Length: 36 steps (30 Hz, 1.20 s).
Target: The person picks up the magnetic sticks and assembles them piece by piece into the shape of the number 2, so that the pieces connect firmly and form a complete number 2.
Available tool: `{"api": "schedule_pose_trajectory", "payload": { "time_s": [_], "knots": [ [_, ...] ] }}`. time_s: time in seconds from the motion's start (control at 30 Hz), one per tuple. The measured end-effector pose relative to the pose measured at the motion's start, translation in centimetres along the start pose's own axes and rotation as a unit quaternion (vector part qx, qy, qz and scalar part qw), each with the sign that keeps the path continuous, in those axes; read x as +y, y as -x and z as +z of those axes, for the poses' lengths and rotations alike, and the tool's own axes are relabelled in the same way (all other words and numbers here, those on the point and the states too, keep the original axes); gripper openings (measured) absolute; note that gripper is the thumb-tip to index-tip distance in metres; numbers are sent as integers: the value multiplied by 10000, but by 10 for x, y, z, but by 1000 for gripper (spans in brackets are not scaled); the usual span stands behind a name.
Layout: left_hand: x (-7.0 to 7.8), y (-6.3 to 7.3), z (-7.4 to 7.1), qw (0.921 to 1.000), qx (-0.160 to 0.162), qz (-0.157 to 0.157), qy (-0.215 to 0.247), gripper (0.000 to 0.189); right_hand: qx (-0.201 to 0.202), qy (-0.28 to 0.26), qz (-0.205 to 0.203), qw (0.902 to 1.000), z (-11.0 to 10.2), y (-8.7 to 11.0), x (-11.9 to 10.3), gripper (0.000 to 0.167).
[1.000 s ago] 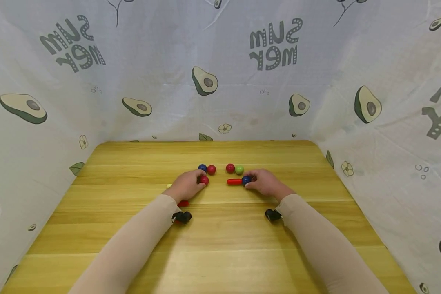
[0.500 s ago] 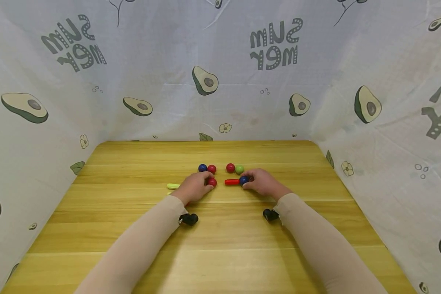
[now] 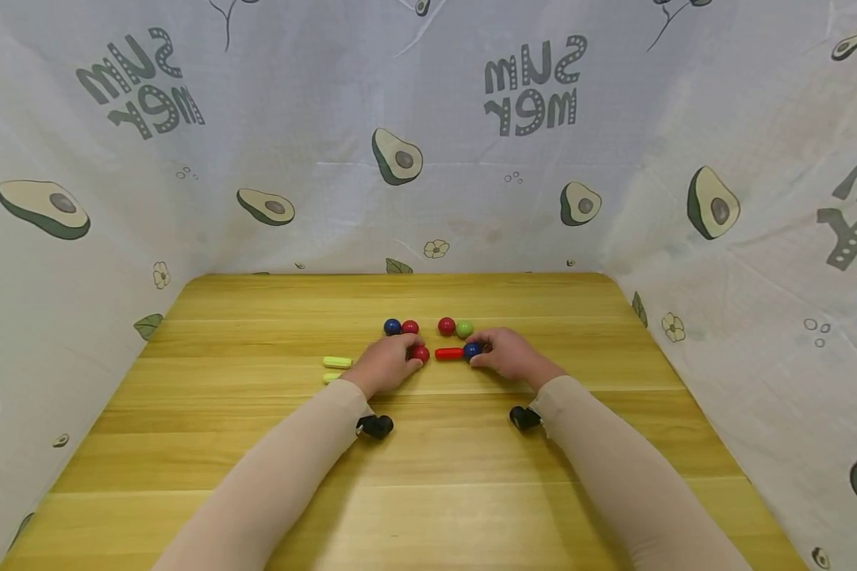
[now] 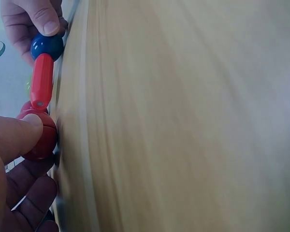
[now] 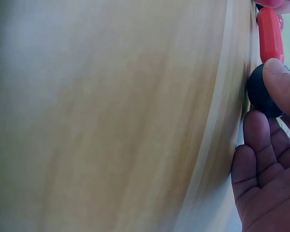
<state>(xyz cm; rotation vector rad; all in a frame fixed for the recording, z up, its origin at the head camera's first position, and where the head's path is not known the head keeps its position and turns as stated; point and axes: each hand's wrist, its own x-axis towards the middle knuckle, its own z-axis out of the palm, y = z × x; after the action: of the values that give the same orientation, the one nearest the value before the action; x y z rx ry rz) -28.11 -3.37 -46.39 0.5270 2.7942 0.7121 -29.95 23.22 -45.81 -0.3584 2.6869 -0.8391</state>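
Note:
My left hand pinches a red ball between thumb and fingers, low over the wooden table. Facing it, my right hand holds a dark blue ball. A short red rod sticks out of the blue ball toward the left, in line with the red ball. In the left wrist view the rod's free end, with a small hole in it, comes right up to the red ball. The right wrist view shows my thumb on the blue ball.
Behind the hands, a blue ball and a red ball sit together, with another red ball and a green ball to their right. Two yellow rods, the farther and the nearer, lie left of my left hand.
My left hand has moved right with the red ball, closing on the red rod. The right hand has shifted slightly left. Yellow rods have come into view; red pieces by the left wrist are now hidden.

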Motion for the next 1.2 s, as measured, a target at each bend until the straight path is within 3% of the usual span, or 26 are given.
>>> {"api": "schedule_pose_trajectory", "payload": {
  "time_s": [0.57, 1.2],
  "knots": [
    [5, -2, 4, 9998, 9, 8, 207, 43, -31, 81, -15, 10000, 4, -2, -1, 43],
    [9, -1, 3, 10000, 48, -10, -28, 44, -236, -235, -57, 9994, 0, 3, 9, 48]
  ]
}}
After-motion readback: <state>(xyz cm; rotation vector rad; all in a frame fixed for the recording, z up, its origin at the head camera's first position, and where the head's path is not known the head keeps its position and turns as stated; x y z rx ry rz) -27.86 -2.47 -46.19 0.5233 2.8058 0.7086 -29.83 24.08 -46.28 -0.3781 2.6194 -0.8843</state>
